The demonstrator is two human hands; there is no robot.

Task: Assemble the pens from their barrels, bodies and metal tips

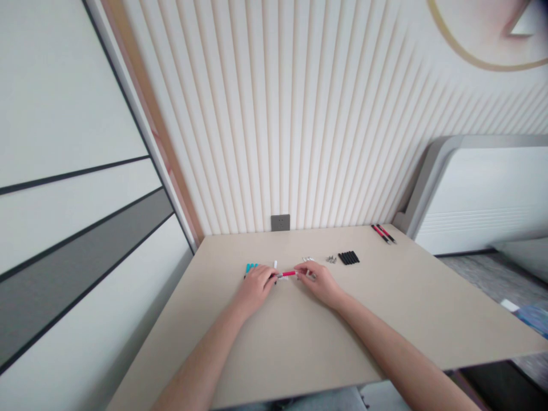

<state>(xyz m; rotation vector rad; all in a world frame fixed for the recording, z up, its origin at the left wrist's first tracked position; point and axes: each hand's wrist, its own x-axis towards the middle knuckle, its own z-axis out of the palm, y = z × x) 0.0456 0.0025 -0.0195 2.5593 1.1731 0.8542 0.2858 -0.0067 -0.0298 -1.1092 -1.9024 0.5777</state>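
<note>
Spanning the gap between the left grip (259,279) and the right grip (317,281), the red pen (289,273) runs nearly parallel to the far edge of the tabletop (274,348), its right end tilted slightly toward that edge. Fingers on the left pinch one end, fingers on the right the other; neither side looks clearly nearer. Teal pieces (252,266) lie just beyond the left grip, black pieces (349,258) toward the right edge, two pens (384,234) by the far right corner. Pale bits (284,278) beneath are too small for me to make out.
</note>
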